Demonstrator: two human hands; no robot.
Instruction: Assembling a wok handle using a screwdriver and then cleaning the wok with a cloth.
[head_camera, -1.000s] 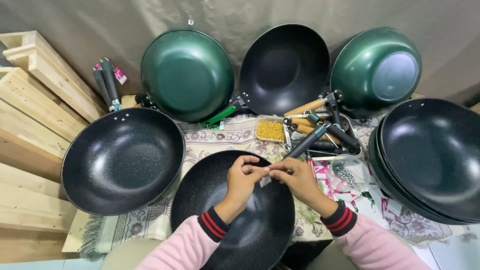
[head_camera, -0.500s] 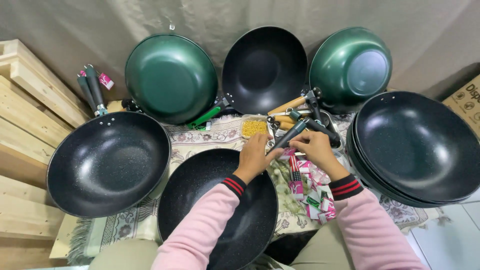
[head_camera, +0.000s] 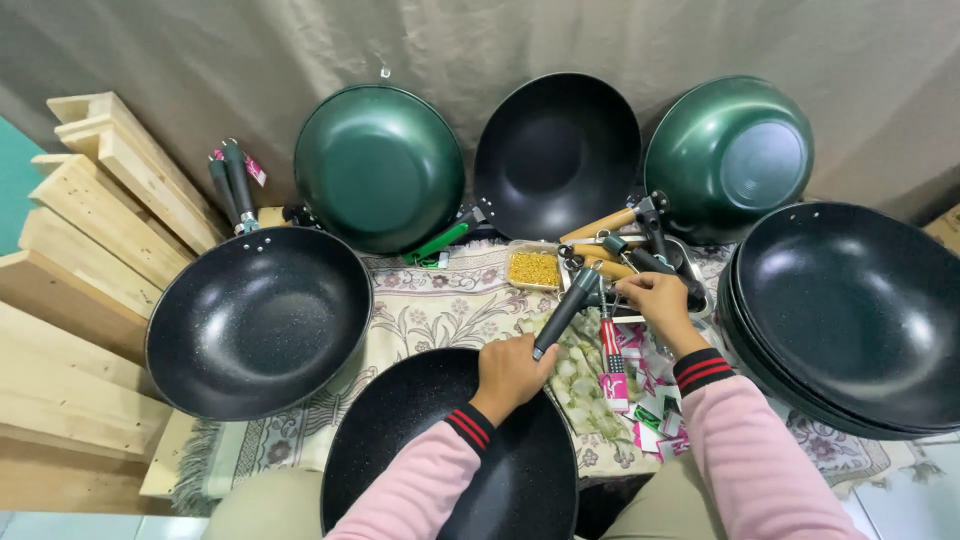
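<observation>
The left hand (head_camera: 512, 372) is closing its fingers around the lower end of a dark pan handle (head_camera: 566, 310), holding it slanted up and to the right over the near rim of the black wok (head_camera: 440, 450) that is sitting in front of the person. The right hand (head_camera: 655, 300) is pinching at the handle's upper metal end, fingertips pressed together there, just beside a heap of loose handles (head_camera: 625, 245) with wooden and black grips. A red-handled screwdriver (head_camera: 611, 350) is lying on the patterned cloth (head_camera: 440, 305) between the two hands. A small tray of yellow screws (head_camera: 534, 269) is sitting near the heap. Another black wok (head_camera: 260, 320) is resting to the left, and a stack of black woks (head_camera: 850, 310) to the right.
</observation>
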